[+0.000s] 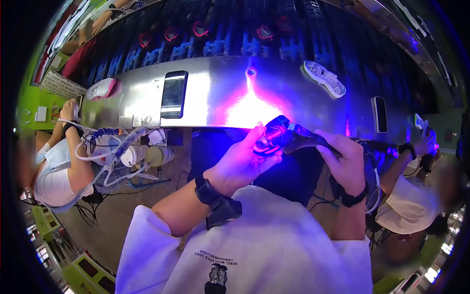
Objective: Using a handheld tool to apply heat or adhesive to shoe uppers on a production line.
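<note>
Under bright violet light, my left hand [238,161] cradles a small dark shoe piece [270,138] with glowing red lines along its edges. Whether it is a sole or an upper I cannot tell. My right hand [346,160] grips a brush [307,137] by its dark handle, between thumb and fingers. The brush's light tip reaches the right side of the shoe piece. Both hands are just off the near edge of a metal bench [205,88], above my lap.
A dark phone [174,94] lies on the bench, a pale sole [324,79] at its far right and a pink-and-white shoe piece [101,88] at left. Beyond runs a dark conveyor [215,29] bearing several shoe pieces. Containers [159,156] and tubes stand at left. Co-workers sit both sides.
</note>
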Tool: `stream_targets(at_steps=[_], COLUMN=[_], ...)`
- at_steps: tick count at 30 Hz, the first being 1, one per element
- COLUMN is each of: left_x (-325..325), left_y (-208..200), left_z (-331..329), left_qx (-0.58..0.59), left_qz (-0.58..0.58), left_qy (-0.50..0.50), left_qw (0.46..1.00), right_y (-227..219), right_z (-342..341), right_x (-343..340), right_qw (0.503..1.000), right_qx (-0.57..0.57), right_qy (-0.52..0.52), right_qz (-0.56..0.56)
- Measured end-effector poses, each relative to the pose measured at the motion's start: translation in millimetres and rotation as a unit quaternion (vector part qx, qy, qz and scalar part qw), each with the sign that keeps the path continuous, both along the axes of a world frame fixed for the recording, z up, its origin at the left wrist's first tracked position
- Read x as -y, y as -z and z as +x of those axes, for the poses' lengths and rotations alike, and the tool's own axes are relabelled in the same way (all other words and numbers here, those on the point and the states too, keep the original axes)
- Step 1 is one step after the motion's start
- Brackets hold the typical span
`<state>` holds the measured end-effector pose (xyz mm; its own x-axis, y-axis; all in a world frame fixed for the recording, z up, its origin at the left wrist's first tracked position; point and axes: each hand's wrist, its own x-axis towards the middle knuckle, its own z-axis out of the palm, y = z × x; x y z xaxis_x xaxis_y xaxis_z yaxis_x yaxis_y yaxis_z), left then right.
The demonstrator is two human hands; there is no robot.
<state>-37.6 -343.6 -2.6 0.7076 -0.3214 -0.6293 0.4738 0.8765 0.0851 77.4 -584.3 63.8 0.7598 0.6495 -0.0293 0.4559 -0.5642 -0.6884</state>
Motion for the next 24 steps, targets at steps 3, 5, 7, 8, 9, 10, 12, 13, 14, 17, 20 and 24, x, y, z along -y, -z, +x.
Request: stream_targets(at_steps=[3,5,7,8,9,10,12,13,14,17,20,24], left_x=[5,8,7,6,5,5,5,6,7,11,5,-6], left_y=[-1,-3,-4,2,8,13,14,14,9,-16,-27,-15], left_z=[1,1,-2,-6,-10,-12,-14,-16,-14,-8,-1,7], left_qx=[0.003,0.003,-0.053,-0.050,-0.018,0.014,0.012,0.011,0.008,-0.053,-0.039,0.015], left_qz=[-0.074,-0.091,-0.107,-0.105,-0.185,-0.264,-0.268,-0.273,-0.272,-0.227,-0.269,-0.222], left_qy=[-0.011,-0.015,-0.015,-0.012,-0.015,-0.018,-0.022,-0.027,-0.031,-0.040,-0.032,-0.013], left_qw=[0.997,0.996,0.993,0.993,0.982,0.964,0.963,0.962,0.962,0.972,0.962,0.975], right_y=[9,14,18,21,26,29,36,38,40,48,54,58], right_z=[-1,-3,-6,-7,-9,-10,-12,-13,-13,-17,-13,-12], right_x=[6,9,8,6,5,4,3,1,0,2,6,1], right_qw=[0.999,0.999,0.995,0.995,0.993,0.991,0.989,0.987,0.987,0.977,0.980,0.970], right_qx=[-0.005,-0.006,-0.037,-0.034,-0.023,-0.012,-0.011,-0.009,-0.014,-0.052,-0.058,-0.179], right_qy=[0.007,0.012,0.013,0.015,0.012,0.008,0.011,0.012,0.010,0.009,-0.002,0.087], right_qz=[0.036,0.051,0.095,0.097,0.115,0.132,0.146,0.158,0.159,0.205,0.190,0.139])
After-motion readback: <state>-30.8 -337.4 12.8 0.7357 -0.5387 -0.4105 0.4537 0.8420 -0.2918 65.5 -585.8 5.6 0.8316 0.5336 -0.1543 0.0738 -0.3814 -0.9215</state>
